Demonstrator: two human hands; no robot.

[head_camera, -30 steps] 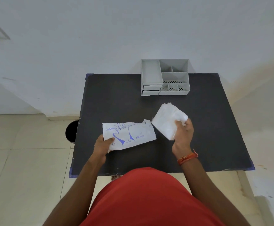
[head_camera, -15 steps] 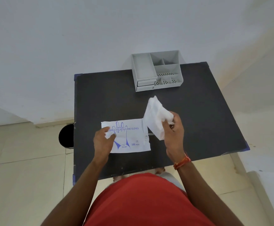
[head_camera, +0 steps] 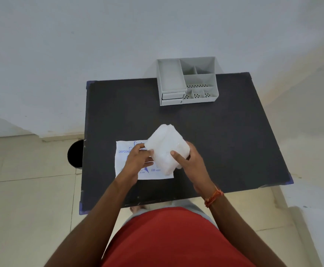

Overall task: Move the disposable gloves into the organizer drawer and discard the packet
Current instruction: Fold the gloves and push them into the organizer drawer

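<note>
The white, translucent folded stack of disposable gloves [head_camera: 167, 147] is held up above the black rectangular worktop [head_camera: 224, 141], over the right end of the flat white printed packet [head_camera: 124, 162]. Whether its lower edge touches the packet cannot be told. The packet lies flat on the worktop's near-left part, its left edge well in from the worktop's left edge and its near edge apart from the front edge. Bare black surface lies open between the gloves and the grey plastic compartment organizer [head_camera: 188, 81], which stands at the far edge against the pale wall [head_camera: 118, 45], and more bare surface runs out to the right edge.

There is 1 stack of gloves, 1 packet and 1 organizer with 2 small drawers [head_camera: 171, 98] stacked at its front-left, both looking closed, below 1 long tray compartment.

The right hand [head_camera: 192, 162] reaches in from the near right, thumb on top of the stack and fingers curled around its right side, closed on it. The left hand [head_camera: 138, 162] reaches from the near left, its fingers pinching the stack's left edge, palm over the packet. A round black bin [head_camera: 75, 154] sits on the tiled floor [head_camera: 22, 189] just beside the worktop's left edge.
</note>
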